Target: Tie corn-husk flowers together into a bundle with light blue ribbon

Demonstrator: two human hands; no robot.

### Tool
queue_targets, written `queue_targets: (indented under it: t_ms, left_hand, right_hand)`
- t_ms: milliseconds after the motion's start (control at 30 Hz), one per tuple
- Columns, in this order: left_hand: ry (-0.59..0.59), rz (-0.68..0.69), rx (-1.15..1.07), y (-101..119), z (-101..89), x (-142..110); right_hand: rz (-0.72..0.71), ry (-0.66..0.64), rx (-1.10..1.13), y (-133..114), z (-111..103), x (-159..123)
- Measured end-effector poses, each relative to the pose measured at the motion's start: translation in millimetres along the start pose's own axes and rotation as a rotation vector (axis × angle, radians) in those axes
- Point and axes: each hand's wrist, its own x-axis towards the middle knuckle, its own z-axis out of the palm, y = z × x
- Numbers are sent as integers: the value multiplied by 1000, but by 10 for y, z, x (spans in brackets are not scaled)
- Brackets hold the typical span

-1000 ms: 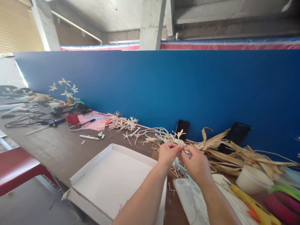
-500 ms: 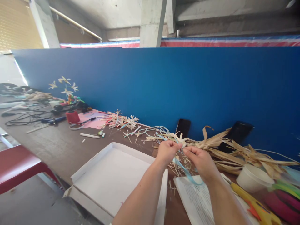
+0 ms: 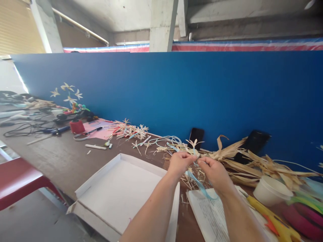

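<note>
A pale flower (image 3: 193, 144) with thin pointed petals, apparently of dried husk, stands upright above my fingertips. My left hand (image 3: 179, 164) pinches it at its base between thumb and forefinger. Closed in a pinch beside it, my right hand (image 3: 214, 170) meets the same spot; the fingers largely hide what they grip. A bit of light blue shows just beneath the fingertips. Below the hands, a light blue strip (image 3: 202, 188) curves down toward a printed paper (image 3: 208, 211). Small husk scraps (image 3: 187, 183) lie under my hands.
An open white box (image 3: 118, 191) sits left of my forearms. To the right are dried husks (image 3: 254, 168), a white cup (image 3: 272, 191) and a yellow glue gun (image 3: 274, 218). Two dark phones lean against the blue partition (image 3: 161, 94). More husk flowers (image 3: 140, 131) lie further left.
My right hand has shifted slightly right and its fingers have straightened somewhat. The blue strip, earlier close to the right hand, now hangs lower in a curve. The flower stands more upright.
</note>
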Motion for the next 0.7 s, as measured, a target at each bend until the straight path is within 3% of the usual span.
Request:
queue_targets:
  t_ms: [233,533,700]
  left_hand:
    - [79,41,113,-36,27,11]
    - [44,6,39,-83,50,51]
    - [29,-49,18,-82,43,60]
  right_hand:
    - [-5,57,-49,-11,56,7]
    - [230,-122,432,33,67,8]
    - [185,-88,318,55,27,17]
